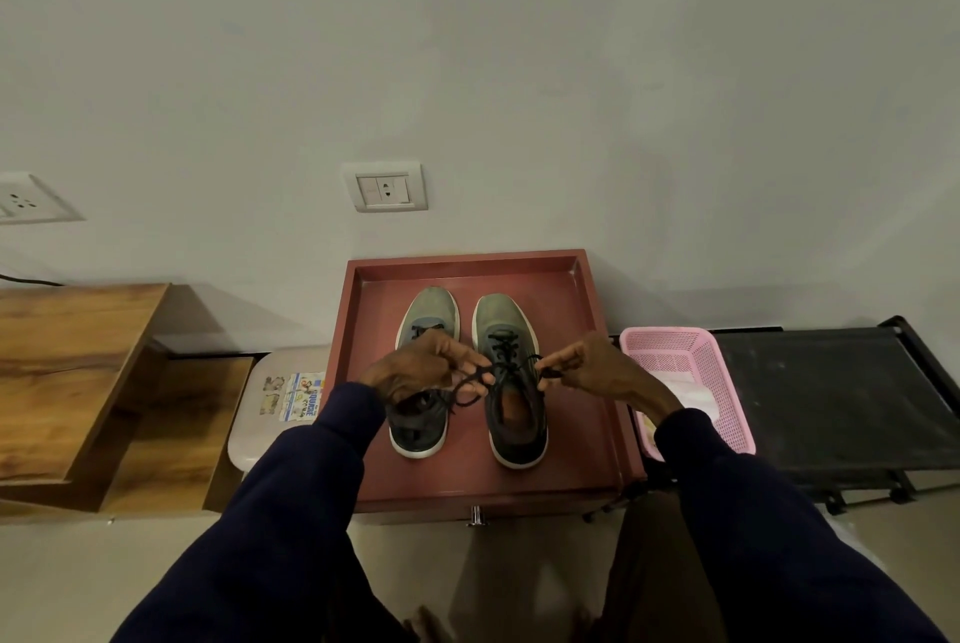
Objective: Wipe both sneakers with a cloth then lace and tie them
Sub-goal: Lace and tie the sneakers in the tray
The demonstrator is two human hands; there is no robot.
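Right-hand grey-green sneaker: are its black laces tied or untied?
Not yet tied: left hand and right hand each pinch a black lace end above the grey-green sneaker.

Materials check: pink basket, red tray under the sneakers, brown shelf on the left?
Pink basket: moulded plastic by the look, lattice of small holes in the walls, matte.
Red tray: likely painted or laminated board, flat even colour, faint sheen; unsure.
Brown shelf: wood or wood-print laminate, streaky grain shows; cannot tell which.
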